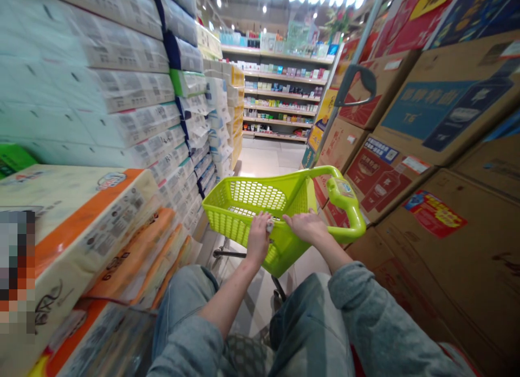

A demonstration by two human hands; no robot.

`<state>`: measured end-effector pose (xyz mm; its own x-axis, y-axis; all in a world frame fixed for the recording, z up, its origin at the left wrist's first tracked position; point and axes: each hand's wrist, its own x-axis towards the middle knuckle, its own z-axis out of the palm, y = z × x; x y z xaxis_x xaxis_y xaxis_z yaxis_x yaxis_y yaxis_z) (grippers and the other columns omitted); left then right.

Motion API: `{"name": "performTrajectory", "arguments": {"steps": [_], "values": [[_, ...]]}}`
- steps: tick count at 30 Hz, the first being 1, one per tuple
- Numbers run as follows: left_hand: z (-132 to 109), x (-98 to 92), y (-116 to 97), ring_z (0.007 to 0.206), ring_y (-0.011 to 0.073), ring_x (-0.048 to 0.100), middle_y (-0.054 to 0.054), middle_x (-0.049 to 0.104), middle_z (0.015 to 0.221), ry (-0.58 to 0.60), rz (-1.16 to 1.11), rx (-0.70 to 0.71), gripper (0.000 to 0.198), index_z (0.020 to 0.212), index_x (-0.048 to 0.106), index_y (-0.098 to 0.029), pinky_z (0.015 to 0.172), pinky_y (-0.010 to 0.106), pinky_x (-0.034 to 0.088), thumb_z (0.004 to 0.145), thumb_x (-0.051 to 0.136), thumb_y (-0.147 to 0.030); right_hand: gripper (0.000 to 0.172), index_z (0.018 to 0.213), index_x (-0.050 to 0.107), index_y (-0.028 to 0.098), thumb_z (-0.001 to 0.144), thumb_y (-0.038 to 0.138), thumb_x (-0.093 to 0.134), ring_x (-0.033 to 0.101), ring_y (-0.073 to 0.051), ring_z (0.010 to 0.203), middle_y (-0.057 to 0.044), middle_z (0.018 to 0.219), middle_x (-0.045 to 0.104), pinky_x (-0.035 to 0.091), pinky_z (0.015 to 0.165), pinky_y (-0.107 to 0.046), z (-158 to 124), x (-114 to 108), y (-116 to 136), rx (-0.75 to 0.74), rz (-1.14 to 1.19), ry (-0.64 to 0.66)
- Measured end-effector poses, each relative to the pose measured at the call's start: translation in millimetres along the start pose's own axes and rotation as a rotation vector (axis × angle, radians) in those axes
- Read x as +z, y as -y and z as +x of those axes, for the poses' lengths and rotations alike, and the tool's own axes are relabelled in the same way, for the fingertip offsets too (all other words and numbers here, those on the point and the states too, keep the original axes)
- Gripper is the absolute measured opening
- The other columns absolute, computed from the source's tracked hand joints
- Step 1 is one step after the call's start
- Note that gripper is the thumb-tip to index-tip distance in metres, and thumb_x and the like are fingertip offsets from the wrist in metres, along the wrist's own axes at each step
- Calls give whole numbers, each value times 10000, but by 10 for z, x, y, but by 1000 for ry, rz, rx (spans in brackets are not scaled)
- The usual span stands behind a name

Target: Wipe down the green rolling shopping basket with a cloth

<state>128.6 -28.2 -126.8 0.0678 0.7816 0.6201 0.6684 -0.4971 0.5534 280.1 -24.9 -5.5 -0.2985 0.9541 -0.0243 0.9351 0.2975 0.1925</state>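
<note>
A lime-green plastic shopping cart [239, 225] stands sideways in front of me, with holes in its basket walls. My left hand [260, 233] is closed over the basket's near rim, and a small whitish thing I cannot make out shows by its fingers. Farther right along the same rim, my right hand [306, 226] grips the edge close to the cart handle [355, 209]. Nothing is visible in the part of the basket I can see. Part of the basket's near side is hidden behind my hands.
Stacked tissue packs [142, 90] line the left, with a large orange-and-cream pack [81, 203] close by. Cardboard cartons [430, 106] are piled on the right, beside a pole with a dark loop handle [357, 87]. A tiled aisle [272, 155] leads to stocked shelves [280, 84].
</note>
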Motion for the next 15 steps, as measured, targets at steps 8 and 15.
{"name": "performTrajectory", "arguments": {"steps": [8, 15], "values": [[-42, 12, 22, 1415, 203, 231, 108, 363, 1482, 171, 111, 190, 631, 1438, 299, -174, 1153, 475, 257, 828, 350, -25, 640, 902, 719, 90, 973, 454, 198, 686, -288, 873, -211, 901, 715, 343, 985, -468, 20, 44, -11, -35, -66, -22], [61, -367, 732, 1377, 226, 321, 131, 470, 1401, 91, 174, -42, 615, 1341, 450, -153, 1150, 502, 243, 755, 397, 23, 561, 859, 712, 109, 982, 373, 232, 690, -274, 835, -172, 879, 726, 360, 951, -481, 48, 75, 0, -48, -67, -32]]}}
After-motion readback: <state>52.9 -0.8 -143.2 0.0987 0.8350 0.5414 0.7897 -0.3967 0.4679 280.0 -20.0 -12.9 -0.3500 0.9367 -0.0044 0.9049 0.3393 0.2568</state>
